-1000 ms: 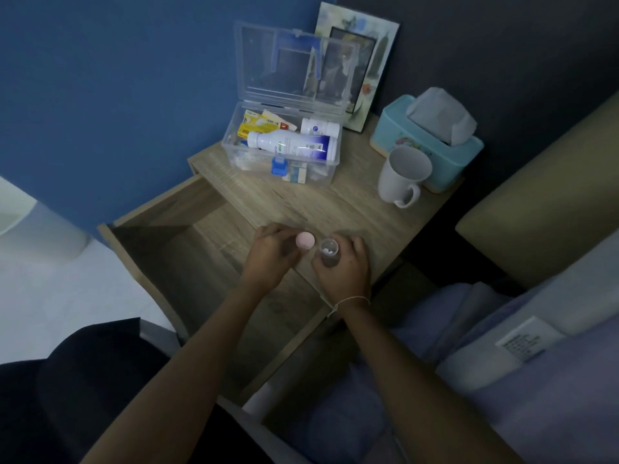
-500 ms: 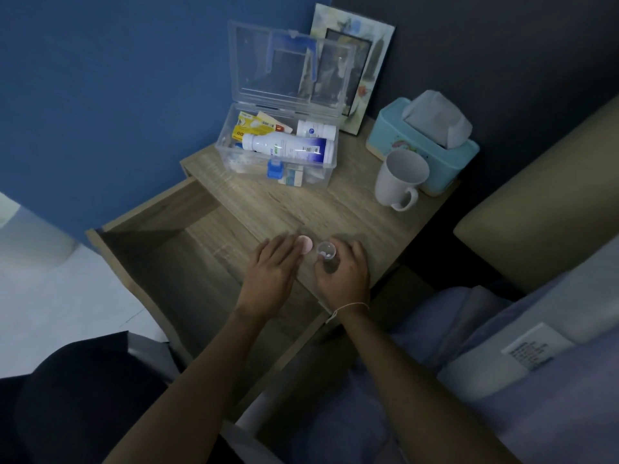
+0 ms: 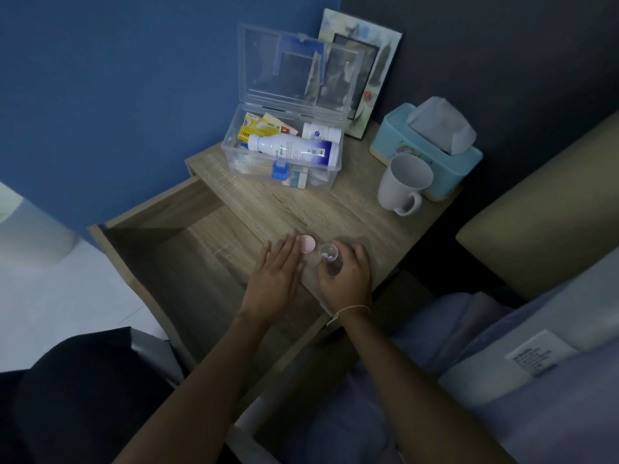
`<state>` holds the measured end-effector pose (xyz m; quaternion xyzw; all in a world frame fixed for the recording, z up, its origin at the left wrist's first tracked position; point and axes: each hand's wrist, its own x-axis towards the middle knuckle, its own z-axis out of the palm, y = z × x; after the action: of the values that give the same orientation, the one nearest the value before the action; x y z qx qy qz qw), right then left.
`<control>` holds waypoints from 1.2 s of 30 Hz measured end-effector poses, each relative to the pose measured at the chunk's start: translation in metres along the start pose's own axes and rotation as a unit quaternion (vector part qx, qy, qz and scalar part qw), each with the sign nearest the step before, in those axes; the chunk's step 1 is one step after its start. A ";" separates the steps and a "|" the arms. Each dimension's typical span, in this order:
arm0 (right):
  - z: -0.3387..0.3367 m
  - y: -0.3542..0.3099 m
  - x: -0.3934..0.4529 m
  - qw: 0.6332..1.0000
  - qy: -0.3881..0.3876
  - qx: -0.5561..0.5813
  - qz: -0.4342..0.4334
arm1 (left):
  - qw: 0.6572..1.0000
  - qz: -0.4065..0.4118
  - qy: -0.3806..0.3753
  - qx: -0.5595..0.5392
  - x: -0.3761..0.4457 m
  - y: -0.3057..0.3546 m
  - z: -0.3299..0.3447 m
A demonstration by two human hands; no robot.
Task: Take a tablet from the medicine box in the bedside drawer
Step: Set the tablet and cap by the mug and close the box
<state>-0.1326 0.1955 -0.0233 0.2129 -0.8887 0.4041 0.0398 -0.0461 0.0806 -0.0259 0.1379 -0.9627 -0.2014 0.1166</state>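
A small clear pill bottle (image 3: 329,257) stands open on the wooden bedside table (image 3: 301,209), white tablets visible inside it. My right hand (image 3: 346,279) grips the bottle from the near side. Its pink cap (image 3: 307,244) lies flat on the table just left of the bottle. My left hand (image 3: 279,272) lies flat with straight fingers, fingertips touching the cap. The clear medicine box (image 3: 284,152) sits at the table's back with its lid up, holding a white bottle, cartons and small packs. The drawer (image 3: 160,259) is pulled out to the left.
A white mug (image 3: 403,185) and a teal tissue box (image 3: 428,149) stand at the right rear. A picture frame (image 3: 360,72) leans on the wall behind the medicine box. A beige headboard (image 3: 542,209) and blue bedding (image 3: 469,380) lie to the right.
My left hand set the pink cap down on the table and flattened its fingers beside it. My right hand kept hold of the open bottle.
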 end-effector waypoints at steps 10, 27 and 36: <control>0.001 -0.001 0.000 1.000 0.014 -0.014 -0.001 | 0.999 -0.022 -0.024 -0.023 0.001 0.003 -0.002; -0.041 -0.016 0.062 0.965 0.223 0.097 0.103 | 0.998 0.048 0.033 -0.005 0.048 0.014 -0.032; -0.052 0.011 0.119 0.944 0.198 0.151 0.217 | 0.994 0.005 -0.111 0.020 0.094 -0.013 -0.024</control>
<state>-0.2499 0.1995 0.0329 -0.0663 -0.8164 0.5660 0.0934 -0.1243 0.0311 0.0054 0.1126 -0.9742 -0.1955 0.0073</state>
